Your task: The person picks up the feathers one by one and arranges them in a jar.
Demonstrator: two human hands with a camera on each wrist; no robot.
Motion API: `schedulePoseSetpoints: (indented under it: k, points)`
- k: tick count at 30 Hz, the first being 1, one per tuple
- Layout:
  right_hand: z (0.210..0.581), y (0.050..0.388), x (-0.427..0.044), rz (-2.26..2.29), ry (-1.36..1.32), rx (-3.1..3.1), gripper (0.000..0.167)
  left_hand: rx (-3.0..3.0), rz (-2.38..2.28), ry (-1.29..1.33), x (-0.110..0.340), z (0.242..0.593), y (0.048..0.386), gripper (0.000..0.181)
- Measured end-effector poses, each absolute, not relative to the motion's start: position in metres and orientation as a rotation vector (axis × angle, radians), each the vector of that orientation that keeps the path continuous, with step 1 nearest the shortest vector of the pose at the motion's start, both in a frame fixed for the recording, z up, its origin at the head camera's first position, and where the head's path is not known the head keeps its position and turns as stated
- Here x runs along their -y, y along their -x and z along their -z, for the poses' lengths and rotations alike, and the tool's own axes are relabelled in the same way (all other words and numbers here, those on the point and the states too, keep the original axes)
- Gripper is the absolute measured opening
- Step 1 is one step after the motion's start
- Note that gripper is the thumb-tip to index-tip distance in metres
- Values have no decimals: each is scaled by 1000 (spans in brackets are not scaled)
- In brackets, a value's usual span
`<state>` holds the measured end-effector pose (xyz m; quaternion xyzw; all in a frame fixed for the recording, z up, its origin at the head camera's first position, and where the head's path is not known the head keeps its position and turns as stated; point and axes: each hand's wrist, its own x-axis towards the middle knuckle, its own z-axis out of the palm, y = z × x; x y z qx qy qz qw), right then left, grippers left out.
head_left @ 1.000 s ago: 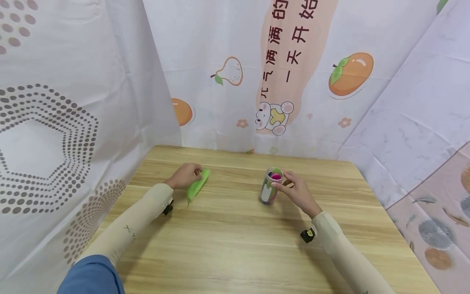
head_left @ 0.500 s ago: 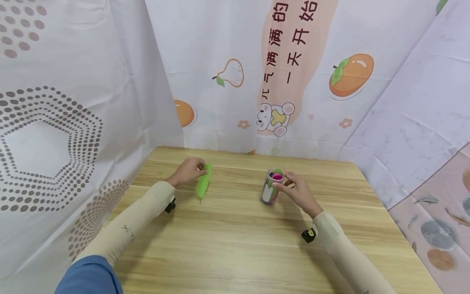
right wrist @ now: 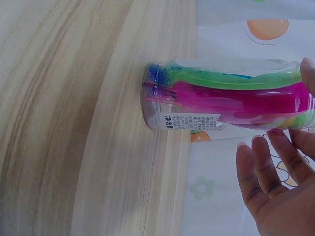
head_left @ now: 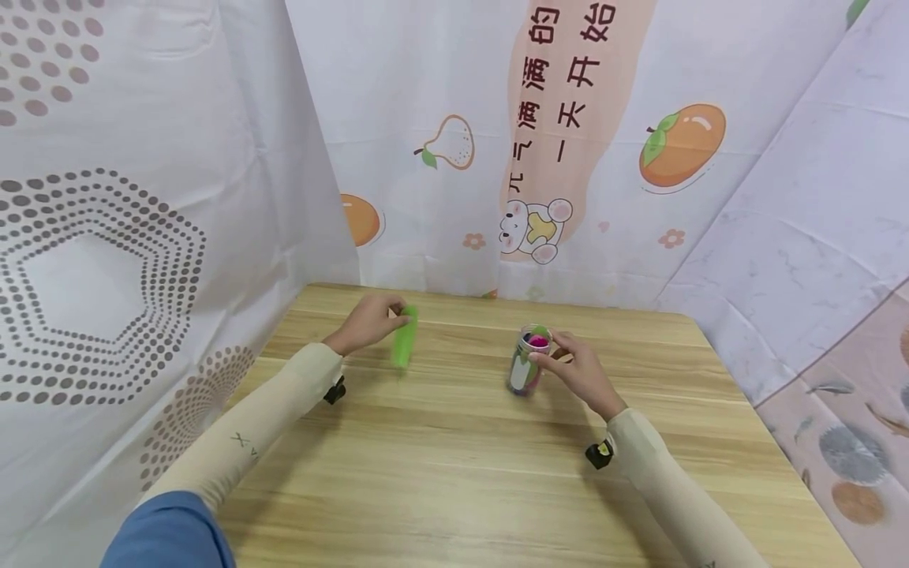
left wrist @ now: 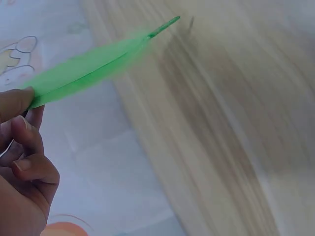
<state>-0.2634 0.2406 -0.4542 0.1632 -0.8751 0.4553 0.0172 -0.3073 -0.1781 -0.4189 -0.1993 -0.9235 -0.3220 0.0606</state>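
Observation:
A green feather [head_left: 404, 344] hangs from my left hand [head_left: 369, 322], its quill pointing down above the table. In the left wrist view, thumb and finger pinch the feather [left wrist: 91, 69] by its broad tip. To the right, a clear plastic jar [head_left: 524, 361] without a lid stands on the table. My right hand [head_left: 578, 373] grips its rim between thumb and fingers. Through the wall of the jar [right wrist: 192, 120] in the right wrist view, magenta, green and blue feathers [right wrist: 236, 101] show, along with a white printed label.
The wooden table [head_left: 440, 473] ends at the back against a white curtain [head_left: 398, 71] printed with fruit and lettering. Another patterned curtain [head_left: 71, 347] hangs along the left side, and marbled cloth [head_left: 802, 197] closes off the right.
My left hand has lifted the green feather and carried it a little right and toward the back; it has swung from slanted to nearly upright. The right hand still holds the jar in place.

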Motion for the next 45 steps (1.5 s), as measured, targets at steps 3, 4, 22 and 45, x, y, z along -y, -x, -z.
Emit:
schedulePoseSetpoints:
  k: [3, 4, 22, 45]
  points:
    - [455, 264, -241, -1410, -510, 2717, 73, 2775, 981, 605, 171, 411, 307, 9]
    - [455, 264, -242, -1408, -511, 2716, 73, 2772, 981, 605, 169, 409, 307, 9]
    - [454, 263, -241, -1417, -519, 2709, 72, 2652, 913, 702, 151, 391, 303, 8]
    - [454, 264, -241, -1425, -501, 2705, 75, 2473, 821, 703, 138, 365, 304, 8]
